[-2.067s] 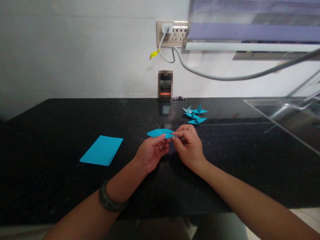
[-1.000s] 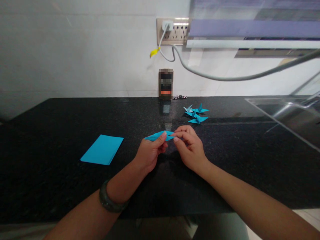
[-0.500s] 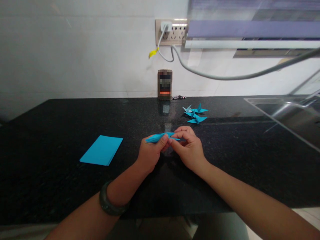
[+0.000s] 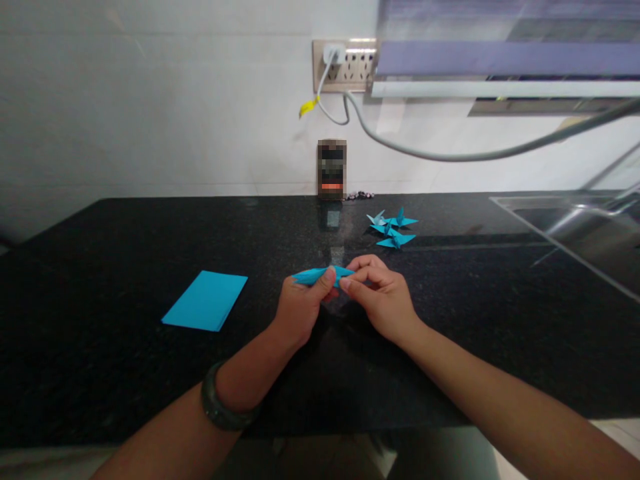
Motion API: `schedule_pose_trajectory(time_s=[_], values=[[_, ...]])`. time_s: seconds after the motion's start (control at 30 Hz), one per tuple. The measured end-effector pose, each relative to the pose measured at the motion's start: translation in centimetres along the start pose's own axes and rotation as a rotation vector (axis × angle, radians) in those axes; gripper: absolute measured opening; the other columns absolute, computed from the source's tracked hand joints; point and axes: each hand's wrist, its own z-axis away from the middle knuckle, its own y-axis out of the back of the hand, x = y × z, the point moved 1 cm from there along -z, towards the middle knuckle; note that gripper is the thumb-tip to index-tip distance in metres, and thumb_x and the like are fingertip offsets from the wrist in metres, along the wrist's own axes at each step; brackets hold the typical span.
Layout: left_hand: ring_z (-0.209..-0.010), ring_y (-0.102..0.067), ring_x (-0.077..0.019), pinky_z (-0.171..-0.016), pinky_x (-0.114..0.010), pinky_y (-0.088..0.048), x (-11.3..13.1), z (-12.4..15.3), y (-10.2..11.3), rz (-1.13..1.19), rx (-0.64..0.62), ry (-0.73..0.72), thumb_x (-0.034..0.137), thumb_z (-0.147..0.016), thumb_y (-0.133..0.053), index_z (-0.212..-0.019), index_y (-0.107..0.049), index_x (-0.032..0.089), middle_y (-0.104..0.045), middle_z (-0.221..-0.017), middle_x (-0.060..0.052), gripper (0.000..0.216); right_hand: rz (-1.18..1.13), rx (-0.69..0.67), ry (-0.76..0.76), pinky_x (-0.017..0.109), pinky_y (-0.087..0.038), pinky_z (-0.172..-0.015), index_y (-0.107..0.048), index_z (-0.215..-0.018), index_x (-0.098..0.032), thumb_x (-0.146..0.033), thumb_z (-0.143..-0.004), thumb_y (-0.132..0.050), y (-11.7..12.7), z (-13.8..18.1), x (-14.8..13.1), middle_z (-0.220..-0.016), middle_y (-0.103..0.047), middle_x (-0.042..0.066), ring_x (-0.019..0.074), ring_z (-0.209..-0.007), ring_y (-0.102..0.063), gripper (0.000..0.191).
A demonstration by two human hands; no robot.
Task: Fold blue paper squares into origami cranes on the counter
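Observation:
A narrow folded piece of blue origami paper (image 4: pixel 310 275) is held above the dark counter, between my two hands. My left hand (image 4: pixel 301 305) grips its left part, with the thumb pressed on top. At the paper's right end, the thumb and fingers of my right hand (image 4: pixel 383 290) pinch it, and they cover part of that end. Farther back, to the right, lie several folded blue paper cranes (image 4: pixel 397 240) in a small cluster. A flat stack of blue square paper (image 4: pixel 205 301) rests to the left of my hands.
A phone (image 4: pixel 332 170) with a blurred screen leans on the wall, a beaded strap (image 4: pixel 360 195) beside it. Above are a socket panel (image 4: pixel 357 67) and a hanging grey cable (image 4: pixel 450 157). A metal sink (image 4: pixel 590 233) is set into the counter (image 4: pixel 125 253) at right.
My right fingers have shifted slightly on the paper's right end, and the pointed tip that stuck out below them no longer shows. The left hand keeps its grip.

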Motion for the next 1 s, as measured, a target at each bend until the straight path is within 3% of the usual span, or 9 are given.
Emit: schedule_pose_trajectory(time_s=[0.1,0.27,0.37,0.5,0.67,0.83,1.0], values=[[-0.050,-0.050,-0.0088,-0.052,-0.023,-0.040,0.1,0.0,0.0,0.029,-0.032,0.015,0.039,-0.067,-0.066,-0.057,-0.064,0.014,-0.058,-0.052,0.001,0.027,-0.038,-0.029,-0.011,0.029,-0.043,-0.070,-0.057,-0.051,-0.016,-0.021,-0.072,-0.060,0.1,0.0,0.0,-0.079,-0.054,0.003,0.0134,-0.075,-0.053,0.022],[-0.048,-0.050,-0.0087,-0.052,-0.023,-0.041,0.4,-0.4,0.4,0.043,0.027,0.017,0.039,-0.065,-0.068,-0.055,-0.063,0.015,-0.058,-0.050,0.001,0.027,-0.054,0.154,-0.036,0.025,-0.044,-0.060,-0.051,-0.056,-0.017,-0.034,-0.077,-0.055,0.7,-0.2,0.5,-0.074,-0.051,0.002,0.0123,-0.069,-0.050,0.027],[-0.050,-0.052,-0.0101,-0.052,-0.024,-0.041,0.6,-0.4,0.5,-0.026,-0.077,0.004,0.039,-0.064,-0.068,-0.057,-0.065,0.015,-0.060,-0.052,0.000,0.025,-0.153,0.028,-0.233,0.022,-0.042,-0.047,-0.056,-0.076,-0.018,-0.046,-0.077,-0.053,0.8,-0.5,0.8,-0.068,-0.051,0.000,0.0119,-0.060,-0.049,0.027],[-0.049,-0.051,-0.0100,-0.051,-0.023,-0.040,0.9,-0.3,0.5,-0.187,-0.239,-0.055,0.035,-0.064,-0.069,-0.058,-0.066,0.015,-0.060,-0.052,0.001,0.022,-0.253,-0.203,-0.379,0.020,-0.038,-0.041,-0.058,-0.071,-0.016,-0.045,-0.072,-0.059,0.6,-0.6,0.7,-0.059,-0.051,-0.002,0.0089,-0.051,-0.046,0.029],[-0.055,-0.053,-0.0108,-0.056,-0.023,-0.041,1.1,-0.6,0.7,-0.198,-0.160,-0.118,0.032,-0.066,-0.068,-0.062,-0.066,0.015,-0.063,-0.059,0.000,0.017,-0.271,-0.160,-0.330,0.019,-0.038,-0.043,-0.059,-0.071,-0.015,-0.039,-0.068,-0.065,0.6,-0.7,0.7,-0.057,-0.052,-0.004,0.0062,-0.048,-0.045,0.024],[-0.060,-0.057,-0.0144,-0.058,-0.025,-0.043,0.6,-0.9,0.8,-0.311,-0.408,-0.070,0.033,-0.067,-0.066,-0.069,-0.066,0.014,-0.066,-0.066,-0.003,0.019,-0.282,-0.248,-0.352,0.019,-0.037,-0.044,-0.063,-0.082,-0.015,-0.038,-0.067,-0.066,0.6,-0.5,1.0,-0.063,-0.058,-0.002,0.0062,-0.049,-0.046,0.027],[-0.057,-0.054,-0.0131,-0.052,-0.023,-0.039,0.3,-1.2,1.6,-0.548,-0.345,-0.160,0.036,-0.066,-0.066,-0.067,-0.064,0.016,-0.062,-0.062,-0.001,0.020,-0.219,-0.269,-0.411,0.018,-0.036,-0.041,-0.064,-0.077,-0.015,-0.035,-0.063,-0.069,0.6,-0.5,1.3,-0.063,-0.060,-0.001,0.0069,-0.048,-0.047,0.025]])
